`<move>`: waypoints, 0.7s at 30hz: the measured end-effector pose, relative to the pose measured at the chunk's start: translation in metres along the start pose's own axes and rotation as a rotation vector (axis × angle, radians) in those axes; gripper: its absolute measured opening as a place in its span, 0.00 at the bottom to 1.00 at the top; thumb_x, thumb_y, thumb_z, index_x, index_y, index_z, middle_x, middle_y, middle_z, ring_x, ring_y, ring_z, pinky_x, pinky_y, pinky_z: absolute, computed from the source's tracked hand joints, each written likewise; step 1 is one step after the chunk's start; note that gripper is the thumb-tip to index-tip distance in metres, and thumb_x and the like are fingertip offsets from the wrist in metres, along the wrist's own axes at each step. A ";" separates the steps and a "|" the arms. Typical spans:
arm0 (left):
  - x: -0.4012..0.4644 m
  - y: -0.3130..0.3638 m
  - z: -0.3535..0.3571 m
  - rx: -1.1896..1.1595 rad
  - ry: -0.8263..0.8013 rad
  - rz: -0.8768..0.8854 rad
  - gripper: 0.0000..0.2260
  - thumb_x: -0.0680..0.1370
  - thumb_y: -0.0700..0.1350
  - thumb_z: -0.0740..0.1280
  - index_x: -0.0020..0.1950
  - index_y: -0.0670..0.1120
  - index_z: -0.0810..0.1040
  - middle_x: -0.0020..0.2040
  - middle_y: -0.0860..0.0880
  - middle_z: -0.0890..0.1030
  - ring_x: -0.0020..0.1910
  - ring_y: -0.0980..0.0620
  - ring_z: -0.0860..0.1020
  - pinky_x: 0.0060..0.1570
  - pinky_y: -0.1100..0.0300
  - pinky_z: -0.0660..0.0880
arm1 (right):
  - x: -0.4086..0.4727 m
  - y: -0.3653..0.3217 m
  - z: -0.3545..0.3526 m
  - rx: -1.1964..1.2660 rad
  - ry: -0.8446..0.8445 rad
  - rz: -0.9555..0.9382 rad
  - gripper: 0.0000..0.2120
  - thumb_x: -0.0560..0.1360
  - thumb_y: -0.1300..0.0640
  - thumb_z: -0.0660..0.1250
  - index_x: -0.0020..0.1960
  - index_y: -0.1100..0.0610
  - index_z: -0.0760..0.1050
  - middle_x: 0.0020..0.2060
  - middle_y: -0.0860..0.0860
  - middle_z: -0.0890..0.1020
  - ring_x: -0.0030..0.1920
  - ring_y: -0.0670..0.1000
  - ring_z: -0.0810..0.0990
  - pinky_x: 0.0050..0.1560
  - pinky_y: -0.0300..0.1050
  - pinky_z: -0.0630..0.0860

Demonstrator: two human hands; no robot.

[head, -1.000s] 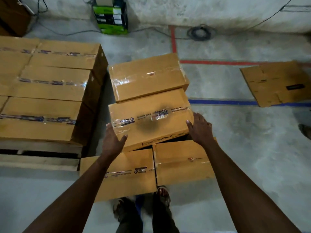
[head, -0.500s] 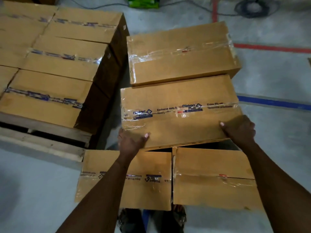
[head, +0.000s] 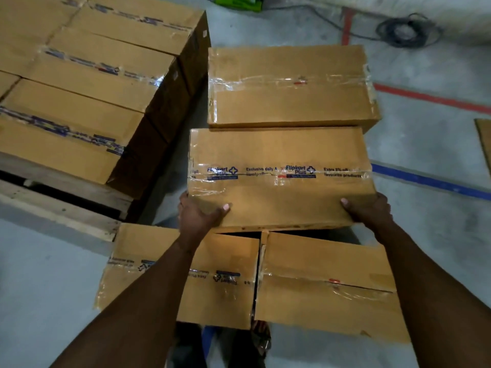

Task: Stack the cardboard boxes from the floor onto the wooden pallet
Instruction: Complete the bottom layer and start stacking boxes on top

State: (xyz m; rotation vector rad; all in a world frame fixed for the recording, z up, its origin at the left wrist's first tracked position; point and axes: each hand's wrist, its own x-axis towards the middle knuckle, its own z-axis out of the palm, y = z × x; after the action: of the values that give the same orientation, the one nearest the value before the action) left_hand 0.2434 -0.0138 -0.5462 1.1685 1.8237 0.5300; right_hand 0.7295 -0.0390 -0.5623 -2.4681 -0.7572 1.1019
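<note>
Head view is showing both hands gripping one cardboard box (head: 279,176), the one with printed tape running across its top. The left hand (head: 198,217) is clasping the box's near left corner, thumb lying on the top face and the other fingers wrapping down the side. The right hand (head: 368,211) is clasping the near right corner the same way, thumb on top. This held box is sitting over two lower boxes on the floor: a left floor box (head: 148,251) and a right floor box (head: 326,282), which are lying side by side and touching along their inner edges. Whether the held box is resting on them or is raised just clear is hard to tell, since a dark gap is showing under its near edge. A further box (head: 289,86) is lying just beyond it, their long edges meeting. The wooden pallet (head: 61,205) is standing to the left, near the left floor box, and is carrying a layer of stacked boxes (head: 87,75) reaching to its right edge. On the grey floor (head: 430,235) a red line (head: 430,98) and a blue line (head: 425,180) are running on the right, and a coiled cable (head: 406,30) is lying at the far side.
</note>
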 end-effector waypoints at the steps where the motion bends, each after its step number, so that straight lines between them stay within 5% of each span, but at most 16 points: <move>1: -0.002 0.001 -0.002 -0.025 0.010 0.010 0.57 0.56 0.76 0.79 0.78 0.53 0.64 0.73 0.50 0.71 0.71 0.48 0.72 0.68 0.44 0.75 | 0.008 0.006 -0.001 0.011 -0.012 -0.033 0.72 0.45 0.20 0.80 0.79 0.51 0.61 0.75 0.57 0.71 0.74 0.64 0.72 0.69 0.70 0.74; 6: -0.023 0.024 -0.021 -0.176 0.006 0.021 0.47 0.62 0.64 0.84 0.73 0.49 0.68 0.67 0.50 0.77 0.63 0.51 0.78 0.61 0.53 0.78 | -0.042 -0.017 -0.010 -0.012 0.047 -0.155 0.62 0.52 0.19 0.78 0.75 0.53 0.69 0.70 0.56 0.79 0.68 0.61 0.79 0.66 0.67 0.78; 9: -0.056 0.041 -0.044 -0.209 0.009 0.011 0.35 0.68 0.53 0.84 0.69 0.49 0.69 0.59 0.53 0.79 0.54 0.56 0.79 0.47 0.64 0.75 | -0.084 -0.034 -0.022 -0.041 0.097 -0.225 0.58 0.55 0.17 0.75 0.73 0.53 0.73 0.67 0.56 0.81 0.66 0.61 0.81 0.66 0.66 0.78; 13: -0.115 0.065 -0.091 -0.249 -0.029 0.040 0.24 0.70 0.50 0.82 0.59 0.57 0.74 0.55 0.56 0.82 0.52 0.56 0.83 0.43 0.63 0.80 | -0.153 -0.056 -0.051 -0.092 0.100 -0.258 0.55 0.58 0.16 0.72 0.73 0.52 0.73 0.66 0.57 0.80 0.67 0.63 0.79 0.69 0.65 0.75; 16: -0.168 0.090 -0.135 -0.280 0.019 -0.033 0.32 0.70 0.48 0.83 0.66 0.56 0.68 0.53 0.62 0.76 0.54 0.53 0.79 0.52 0.54 0.78 | -0.224 -0.081 -0.085 -0.123 0.115 -0.318 0.48 0.65 0.24 0.77 0.72 0.55 0.73 0.65 0.59 0.80 0.65 0.64 0.79 0.66 0.62 0.74; 19: -0.223 0.107 -0.176 -0.251 0.074 -0.095 0.44 0.63 0.57 0.85 0.74 0.51 0.69 0.65 0.49 0.80 0.63 0.44 0.78 0.62 0.44 0.77 | -0.293 -0.097 -0.113 -0.122 0.097 -0.338 0.43 0.68 0.32 0.79 0.70 0.59 0.75 0.63 0.60 0.82 0.63 0.64 0.80 0.63 0.60 0.75; 21: -0.268 0.129 -0.205 -0.282 0.081 -0.114 0.46 0.65 0.57 0.85 0.76 0.46 0.69 0.69 0.45 0.78 0.65 0.42 0.77 0.65 0.43 0.76 | -0.337 -0.105 -0.128 -0.123 0.062 -0.338 0.46 0.66 0.28 0.78 0.71 0.58 0.74 0.64 0.60 0.82 0.63 0.64 0.80 0.65 0.61 0.75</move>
State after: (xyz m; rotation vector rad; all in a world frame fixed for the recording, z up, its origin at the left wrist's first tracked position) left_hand 0.1799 -0.1685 -0.2262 0.8587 1.8021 0.7494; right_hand 0.6034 -0.1638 -0.2318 -2.3404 -1.2013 0.8729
